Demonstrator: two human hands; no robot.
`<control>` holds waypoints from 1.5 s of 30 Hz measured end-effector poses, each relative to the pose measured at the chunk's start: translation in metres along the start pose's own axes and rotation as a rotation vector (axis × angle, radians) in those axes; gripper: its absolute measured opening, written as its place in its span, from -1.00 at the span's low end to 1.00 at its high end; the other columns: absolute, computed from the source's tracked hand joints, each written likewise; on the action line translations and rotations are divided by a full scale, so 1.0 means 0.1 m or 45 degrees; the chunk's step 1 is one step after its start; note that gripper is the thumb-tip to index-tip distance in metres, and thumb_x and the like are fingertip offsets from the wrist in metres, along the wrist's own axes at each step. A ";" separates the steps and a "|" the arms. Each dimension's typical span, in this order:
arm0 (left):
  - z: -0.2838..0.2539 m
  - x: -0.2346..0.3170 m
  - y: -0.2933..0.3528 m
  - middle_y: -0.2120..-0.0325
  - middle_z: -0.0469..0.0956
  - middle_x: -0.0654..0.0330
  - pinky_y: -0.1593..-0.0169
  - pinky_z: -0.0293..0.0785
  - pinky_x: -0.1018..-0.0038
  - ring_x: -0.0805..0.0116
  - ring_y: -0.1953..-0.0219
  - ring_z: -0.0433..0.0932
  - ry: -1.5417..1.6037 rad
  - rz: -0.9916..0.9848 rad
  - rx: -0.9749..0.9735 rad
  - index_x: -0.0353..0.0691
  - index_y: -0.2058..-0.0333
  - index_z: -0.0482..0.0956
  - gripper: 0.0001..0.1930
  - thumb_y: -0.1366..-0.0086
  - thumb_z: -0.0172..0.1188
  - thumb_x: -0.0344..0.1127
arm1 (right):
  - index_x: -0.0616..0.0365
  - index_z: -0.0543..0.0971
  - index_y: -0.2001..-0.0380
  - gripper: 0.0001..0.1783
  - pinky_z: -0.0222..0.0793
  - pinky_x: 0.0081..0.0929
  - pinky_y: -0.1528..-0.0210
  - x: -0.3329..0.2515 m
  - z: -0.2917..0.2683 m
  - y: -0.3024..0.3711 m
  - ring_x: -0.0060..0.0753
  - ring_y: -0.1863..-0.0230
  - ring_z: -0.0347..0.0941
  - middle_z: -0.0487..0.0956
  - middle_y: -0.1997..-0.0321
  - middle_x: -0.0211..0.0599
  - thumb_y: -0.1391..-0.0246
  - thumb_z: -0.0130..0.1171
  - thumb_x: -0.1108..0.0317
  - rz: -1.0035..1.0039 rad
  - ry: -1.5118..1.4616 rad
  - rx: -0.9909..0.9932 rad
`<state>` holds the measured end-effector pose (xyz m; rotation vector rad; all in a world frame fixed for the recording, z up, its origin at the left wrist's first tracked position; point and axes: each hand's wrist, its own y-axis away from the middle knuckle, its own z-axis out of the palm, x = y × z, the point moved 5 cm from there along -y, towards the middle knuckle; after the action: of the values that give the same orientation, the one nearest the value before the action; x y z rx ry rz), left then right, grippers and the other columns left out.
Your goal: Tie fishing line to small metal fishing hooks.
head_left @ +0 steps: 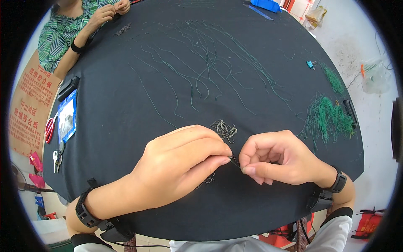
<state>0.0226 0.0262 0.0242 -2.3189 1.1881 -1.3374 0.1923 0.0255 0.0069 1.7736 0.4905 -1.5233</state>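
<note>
My left hand (184, 161) is closed in a pinch on a fish hook (232, 158), mostly hidden by the thumb and fingertips. Close by on the right, my right hand (279, 158) pinches a thin dark thread (236, 164) that spans the small gap between both hands. Just beyond the fingertips lies a pile of silvery fish hooks (225, 131). More hooks (206, 181) show partly under my left hand. Long green threads (201, 63) are spread across the far half of the black cloth (252, 210).
At the right edge lie a tangled green thread bundle (329, 122) and a teal binder clip (311, 64). Red-handled scissors (50, 129), a blue-edged packet (67, 115) and keys (57, 160) lie left. Another person's hands (110, 11) are at the far left, near a dark pile (123, 29).
</note>
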 end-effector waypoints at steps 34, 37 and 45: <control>0.00 -0.02 0.03 0.41 0.59 0.16 0.54 0.46 0.64 0.44 0.44 0.56 -0.001 -0.104 -0.042 -0.28 0.36 0.60 -0.87 -0.07 0.26 -0.55 | 0.26 0.50 0.27 -0.90 0.29 -0.77 0.46 -0.11 -0.07 0.05 -0.76 0.51 0.44 0.53 0.52 -0.45 -0.13 0.10 0.50 -0.350 0.107 0.367; 0.01 -0.02 0.03 0.41 0.59 0.16 0.55 0.46 0.65 0.44 0.44 0.56 0.001 -0.113 -0.042 -0.28 0.36 0.60 -0.88 -0.07 0.26 -0.55 | 0.24 0.51 0.28 -0.91 0.27 -0.77 0.48 -0.10 -0.09 0.05 -0.77 0.51 0.43 0.53 0.53 -0.46 -0.13 0.10 0.49 -0.294 0.093 0.390; 0.01 -0.01 0.02 0.43 0.59 0.16 0.55 0.45 0.64 0.42 0.44 0.56 0.019 -0.080 -0.006 -0.29 0.37 0.60 -0.88 -0.07 0.27 -0.55 | 0.33 0.49 0.29 -0.91 0.21 -0.80 0.56 -0.10 -0.08 0.03 -0.77 0.61 0.36 0.55 0.55 -0.35 -0.11 0.06 0.58 -0.345 0.183 0.398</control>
<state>0.0222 0.0254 0.0214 -2.3723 1.1323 -1.3761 0.1974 0.0306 0.0174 2.1376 0.6110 -1.7405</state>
